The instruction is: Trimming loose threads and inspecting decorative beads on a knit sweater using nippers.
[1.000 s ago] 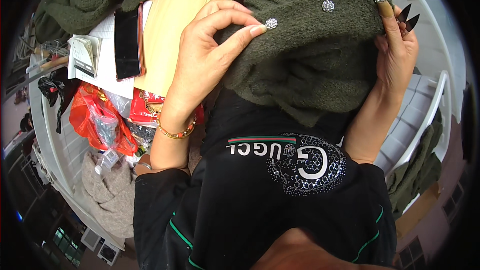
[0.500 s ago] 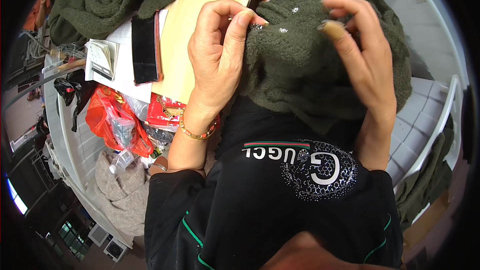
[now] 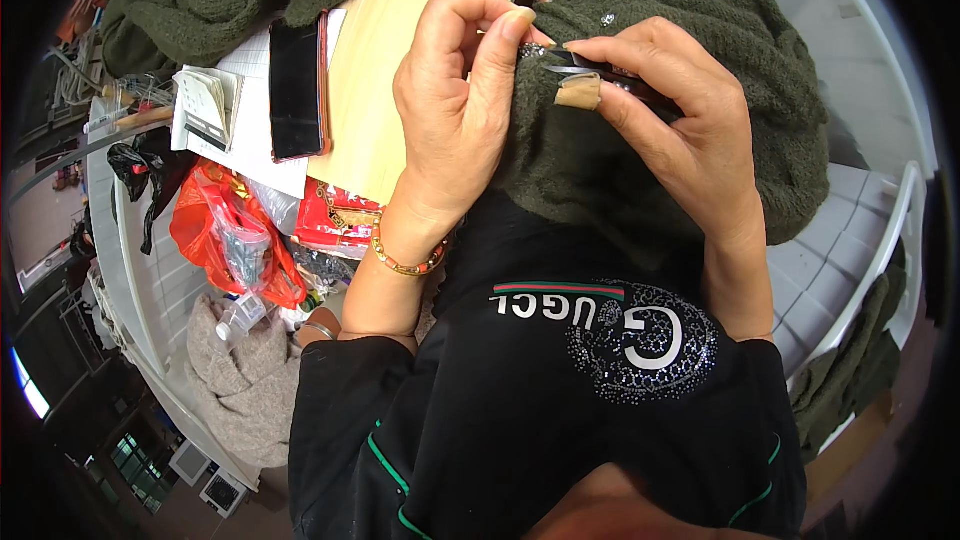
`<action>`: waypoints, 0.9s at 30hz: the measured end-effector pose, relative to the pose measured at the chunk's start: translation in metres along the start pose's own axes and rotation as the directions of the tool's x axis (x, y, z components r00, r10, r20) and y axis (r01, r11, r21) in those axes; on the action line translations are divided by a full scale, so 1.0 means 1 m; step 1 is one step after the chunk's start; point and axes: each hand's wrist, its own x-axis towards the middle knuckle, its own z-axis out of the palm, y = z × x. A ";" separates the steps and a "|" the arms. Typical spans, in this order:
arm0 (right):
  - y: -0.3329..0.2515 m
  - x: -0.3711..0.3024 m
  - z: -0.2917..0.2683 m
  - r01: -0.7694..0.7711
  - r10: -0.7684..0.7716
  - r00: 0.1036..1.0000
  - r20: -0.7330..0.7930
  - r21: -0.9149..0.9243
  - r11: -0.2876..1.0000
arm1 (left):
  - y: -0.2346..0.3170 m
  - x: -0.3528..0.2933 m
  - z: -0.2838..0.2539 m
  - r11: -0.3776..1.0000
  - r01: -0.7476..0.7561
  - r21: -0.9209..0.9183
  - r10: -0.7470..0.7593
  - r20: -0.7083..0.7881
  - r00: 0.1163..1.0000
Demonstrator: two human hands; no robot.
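Observation:
A dark green knit garment (image 3: 690, 175) lies bunched over my lap, with a few small sparkly ornaments (image 3: 608, 19) on it. At its left edge my left hand (image 3: 455, 105) is closed, thumb and index finger pinched together beside another glittering ornament (image 3: 532, 51). What exactly sits between those fingertips is too small to make out. My right hand (image 3: 690, 100) grips small dark thread snips (image 3: 575, 69), their blades pointing left, close to that ornament. A tan wrap (image 3: 578, 92) covers the right thumb tip.
On the left are a pale wooden board (image 3: 395, 70), a phone (image 3: 298, 90), papers and a booklet (image 3: 208, 105). Nearer me lie a red plastic bag (image 3: 205, 230), a red box (image 3: 330, 220) and a beige knit (image 3: 240, 380). More dark green knitwear (image 3: 240, 0) is heaped at the far left.
My right hand has moved left across the garment, bringing the snips up to the left hand's fingertips. The left hand has shifted slightly right and keeps its pinch.

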 end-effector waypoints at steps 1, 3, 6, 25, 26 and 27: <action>-0.001 0.000 0.000 -0.015 0.015 1.000 0.005 0.008 1.000 | 0.000 0.000 0.001 1.000 0.001 0.006 -0.001 0.007 1.000; -0.001 0.001 0.000 -0.014 0.014 1.000 0.002 0.002 1.000 | 0.005 -0.001 0.001 1.000 0.029 0.002 -0.030 0.030 0.999; -0.003 0.002 0.000 -0.024 0.024 1.000 0.010 -0.026 0.999 | 0.002 0.000 0.004 1.000 0.013 0.004 -0.013 0.018 1.000; -0.002 0.001 0.004 -0.055 0.057 0.998 -0.028 0.061 0.997 | 0.002 0.000 0.008 0.999 -0.035 -0.033 0.035 -0.004 0.999; -0.001 0.000 0.004 -0.057 0.058 0.998 -0.027 0.060 0.997 | 0.003 0.000 0.008 0.999 -0.033 -0.034 0.033 -0.004 0.999; 0.002 -0.001 0.004 -0.030 0.033 0.999 -0.036 0.075 0.997 | 0.004 0.000 0.007 0.998 0.008 -0.067 -0.007 0.007 1.000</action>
